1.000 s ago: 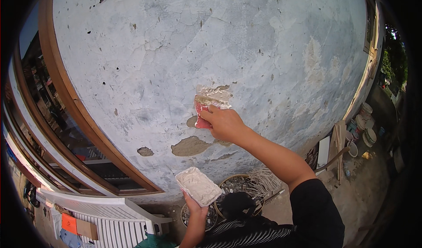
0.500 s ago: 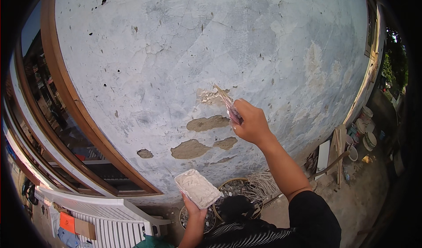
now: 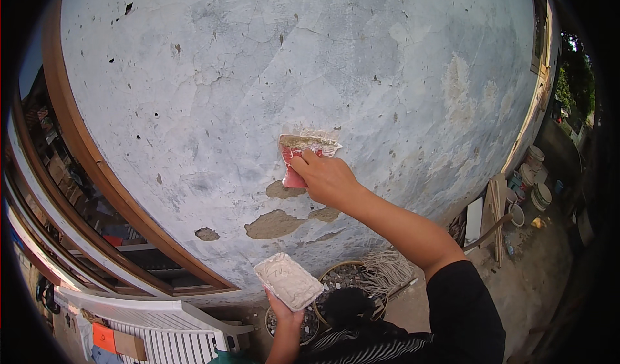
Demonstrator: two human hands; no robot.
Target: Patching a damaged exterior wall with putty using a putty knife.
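Note:
My right hand (image 3: 328, 178) is closed around a red putty knife (image 3: 294, 178) and presses its wide blade, smeared with pale filler, to the cracked, bluish-white wall (image 3: 219, 106). Wet filler (image 3: 320, 133) shows along the blade's upper edge. Below the tool, bare brown patches (image 3: 274, 224) break the paint, one partly covered by the knife and hand. Lower down, my left hand (image 3: 284, 310) holds a rectangular tub (image 3: 289, 281) of whitish filler from beneath, tilted so its top surface shows. Most of the left fingers are hidden under the tub.
On the left runs a brown-framed window (image 3: 116, 196), with a white slatted bench (image 3: 171, 338) under it. Pots of stones (image 3: 342, 273) stand at the wall's foot, beside a bundle of pale strands (image 3: 387, 270). Boards (image 3: 496, 219) and several buckets (image 3: 541, 196) are at the right.
My right hand has shifted left and turned the putty knife from edge-on to broadside against the wall, over the filled spot. The left hand with the tub has barely moved.

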